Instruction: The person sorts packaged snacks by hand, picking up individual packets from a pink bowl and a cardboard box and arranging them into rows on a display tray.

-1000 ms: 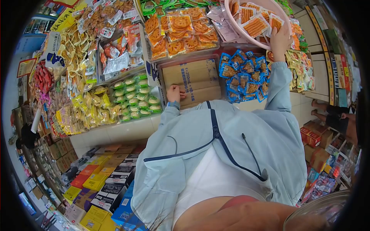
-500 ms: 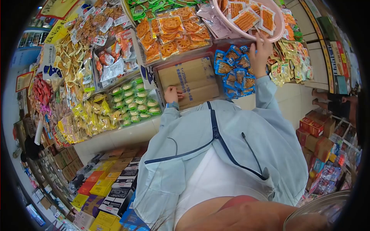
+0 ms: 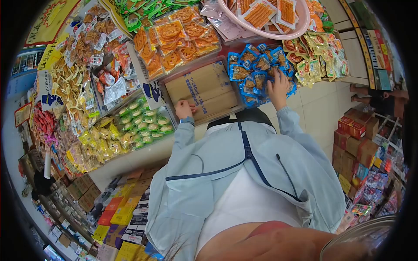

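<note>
Pale floor tiles [image 3: 311, 102] stretched right of the cardboard [image 3: 209, 98], a flat brown sheet with blue printing. A broad spread of packaged snacks [image 3: 172, 58] ran beyond it and off to its left, while stacked coloured boxes [image 3: 124, 213] stood below and left of it. A pink basin [image 3: 278, 36] sat beyond and right of it. The blue packets [image 3: 250, 65] lay heaped just right of it. Over them was the right grip [image 3: 278, 89], fingers parted; whether it pinched one could not be told. The left grip [image 3: 186, 109] rested half-curled on the cardboard's left side, its hold unclear.
</note>
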Demonstrator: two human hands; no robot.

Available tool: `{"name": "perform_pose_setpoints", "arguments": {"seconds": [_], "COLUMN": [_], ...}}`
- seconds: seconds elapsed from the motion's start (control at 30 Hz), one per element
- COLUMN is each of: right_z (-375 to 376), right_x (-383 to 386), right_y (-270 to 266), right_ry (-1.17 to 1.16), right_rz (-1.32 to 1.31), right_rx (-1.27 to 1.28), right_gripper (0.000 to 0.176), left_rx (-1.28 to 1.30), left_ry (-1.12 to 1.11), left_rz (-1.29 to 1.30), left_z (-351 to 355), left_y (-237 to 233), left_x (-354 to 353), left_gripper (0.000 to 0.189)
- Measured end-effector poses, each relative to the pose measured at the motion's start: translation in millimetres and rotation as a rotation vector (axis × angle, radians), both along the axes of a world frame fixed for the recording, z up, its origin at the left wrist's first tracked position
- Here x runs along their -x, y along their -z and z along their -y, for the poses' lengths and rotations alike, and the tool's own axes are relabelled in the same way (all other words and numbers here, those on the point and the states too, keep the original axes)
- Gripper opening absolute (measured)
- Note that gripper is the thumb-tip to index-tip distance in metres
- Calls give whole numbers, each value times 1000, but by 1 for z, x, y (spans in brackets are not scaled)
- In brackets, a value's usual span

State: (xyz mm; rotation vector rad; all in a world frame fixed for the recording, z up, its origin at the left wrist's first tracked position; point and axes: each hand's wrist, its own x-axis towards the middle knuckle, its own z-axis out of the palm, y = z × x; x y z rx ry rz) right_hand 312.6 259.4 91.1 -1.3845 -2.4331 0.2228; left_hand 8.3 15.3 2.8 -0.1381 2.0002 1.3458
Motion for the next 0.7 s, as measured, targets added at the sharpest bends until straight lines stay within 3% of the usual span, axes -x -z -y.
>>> {"name": "perform_pose_setpoints", "arguments": {"seconds": [0.23, 0.37, 0.63, 0.7], "right_z": [-12, -22, -28, -30], "right_x": [-12, -7, -10, -15], "right_y": [23, 32, 31, 28], "right_ry": [-103, -112, -108, -154], "right_rz": [-13, 22, -132, -159], "right_rx": [65, 38, 207, 261], "right_gripper": [68, 72, 69, 68], "left_rx": [61, -91, -131, -171], "left_ry": [27, 69, 444, 491], "left_rz": [-50, -395, -1272, -1341], "left_z": [-12, -37, -194, -232], "left_y": [-15, -22, -179, -198], "left_x": [-14, -41, -79, -75], "left_gripper": [12, 20, 38, 35]}}
